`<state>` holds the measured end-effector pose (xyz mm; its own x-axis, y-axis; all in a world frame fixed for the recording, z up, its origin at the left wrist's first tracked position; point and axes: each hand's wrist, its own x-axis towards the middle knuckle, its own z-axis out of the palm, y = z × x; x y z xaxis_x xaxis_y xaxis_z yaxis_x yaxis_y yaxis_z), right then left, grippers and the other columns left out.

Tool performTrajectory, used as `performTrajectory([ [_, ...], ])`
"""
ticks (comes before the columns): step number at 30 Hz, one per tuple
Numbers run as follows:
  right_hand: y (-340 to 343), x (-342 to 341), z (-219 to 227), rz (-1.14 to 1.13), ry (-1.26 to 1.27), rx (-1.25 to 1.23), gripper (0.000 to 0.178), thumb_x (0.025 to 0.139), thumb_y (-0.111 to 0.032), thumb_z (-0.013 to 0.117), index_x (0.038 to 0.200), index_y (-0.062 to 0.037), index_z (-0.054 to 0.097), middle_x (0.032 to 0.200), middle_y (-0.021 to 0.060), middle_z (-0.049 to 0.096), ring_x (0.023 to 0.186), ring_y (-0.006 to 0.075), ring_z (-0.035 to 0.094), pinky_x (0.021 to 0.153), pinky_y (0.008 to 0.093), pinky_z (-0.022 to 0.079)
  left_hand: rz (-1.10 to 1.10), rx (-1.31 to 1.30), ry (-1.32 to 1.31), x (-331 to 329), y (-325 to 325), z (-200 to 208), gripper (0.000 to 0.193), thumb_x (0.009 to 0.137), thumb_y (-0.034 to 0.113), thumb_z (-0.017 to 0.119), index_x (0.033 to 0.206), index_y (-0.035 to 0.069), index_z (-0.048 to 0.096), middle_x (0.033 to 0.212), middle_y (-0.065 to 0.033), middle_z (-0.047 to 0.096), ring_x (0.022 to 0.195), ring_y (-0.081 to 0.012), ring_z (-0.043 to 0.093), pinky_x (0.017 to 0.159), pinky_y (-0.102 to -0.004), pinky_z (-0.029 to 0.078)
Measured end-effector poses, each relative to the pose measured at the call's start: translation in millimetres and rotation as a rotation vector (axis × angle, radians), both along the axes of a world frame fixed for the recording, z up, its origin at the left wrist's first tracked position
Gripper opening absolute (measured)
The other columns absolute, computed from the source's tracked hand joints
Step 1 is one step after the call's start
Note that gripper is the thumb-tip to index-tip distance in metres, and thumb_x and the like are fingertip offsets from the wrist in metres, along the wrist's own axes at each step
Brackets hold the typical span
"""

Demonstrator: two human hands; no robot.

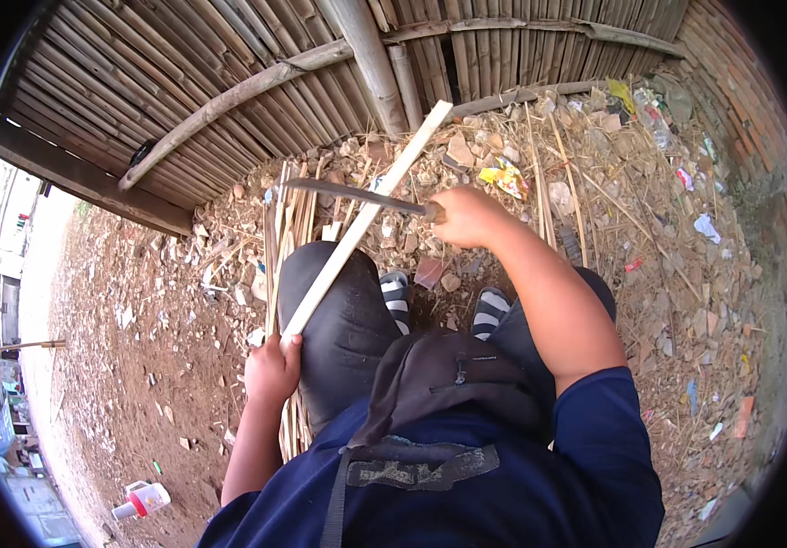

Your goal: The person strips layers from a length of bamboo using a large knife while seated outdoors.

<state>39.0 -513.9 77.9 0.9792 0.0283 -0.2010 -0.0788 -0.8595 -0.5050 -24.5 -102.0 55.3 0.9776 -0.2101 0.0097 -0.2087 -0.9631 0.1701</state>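
Observation:
My left hand [272,367] is closed around the lower end of a long pale bamboo strip [343,251]. The strip slants up and to the right, over my left thigh, toward the cane wall. In my right hand [466,217] is the handle of a long knife [334,189] with a dark, slightly curved blade pointing left. The blade crosses the strip above its middle; whether its edge bites into the strip I cannot tell. Beside my left leg lies a bundle of bamboo strips [295,215], partly hidden by my leg and left arm.
A cane wall [183,82] with wooden poles stands ahead, and a brick wall [740,91] at the right. Stones and litter cover the ground, with a yellow wrapper [505,179] and loose strips [567,173] beyond my feet. A white and red container [143,500] lies lower left.

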Motion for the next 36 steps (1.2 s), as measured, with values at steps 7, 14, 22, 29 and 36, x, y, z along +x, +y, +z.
performTrajectory([
  [7,-41.2,18.6,-24.7,-0.153,0.104,0.102,0.021,0.083,-0.019,0.063,0.098,-0.0059,0.07,0.091,0.0174,0.072,0.089,0.0352,0.07,0.079,0.0452,0.055,-0.025,-0.017,0.021,6.1,-4.4,-3.1,0.049,0.099,0.046,0.055,0.081,0.0,0.06,0.067,-0.0269,0.065,0.066,-0.0475,0.067,0.062,-0.0552,0.053],
  [14,2.4,4.1,15.8,-0.076,0.088,0.062,0.021,0.085,-0.019,0.062,0.1,-0.0074,0.07,0.093,0.0171,0.072,0.088,0.033,0.071,0.08,0.0448,0.055,-0.029,-0.091,0.065,3.8,9.4,-7.0,0.051,0.1,0.046,0.055,0.079,0.0,0.06,0.067,-0.0258,0.065,0.065,-0.0474,0.066,0.061,-0.055,0.052],
  [22,-69.1,23.2,-37.0,-0.433,0.015,0.155,0.024,0.085,-0.022,0.065,0.103,-0.0061,0.071,0.098,0.0194,0.073,0.091,0.0329,0.071,0.083,0.0438,0.055,-0.049,0.024,0.057,14.3,4.2,11.6,0.052,0.1,0.048,0.053,0.079,0.001,0.059,0.069,-0.025,0.066,0.067,-0.0475,0.066,0.063,-0.0563,0.052],
  [29,-7.2,-3.5,28.2,0.034,0.015,-0.163,0.027,0.083,-0.021,0.066,0.107,-0.0093,0.072,0.1,0.0183,0.073,0.093,0.0339,0.07,0.082,0.0446,0.055,-0.078,-0.073,0.112,15.3,9.3,-2.6,0.054,0.1,0.049,0.052,0.081,0.0,0.06,0.068,-0.0263,0.065,0.068,-0.0476,0.066,0.064,-0.0562,0.052],
  [36,-81.4,17.8,-54.4,-0.484,-0.035,0.013,0.034,0.081,-0.022,0.065,0.109,-0.0031,0.071,0.109,0.0237,0.071,0.102,0.0392,0.068,0.089,0.0431,0.055,-0.048,0.008,0.13,21.8,3.5,17.3,0.057,0.099,0.053,0.054,0.079,0.0,0.063,0.071,-0.0275,0.066,0.071,-0.0478,0.067,0.067,-0.0564,0.053],
])
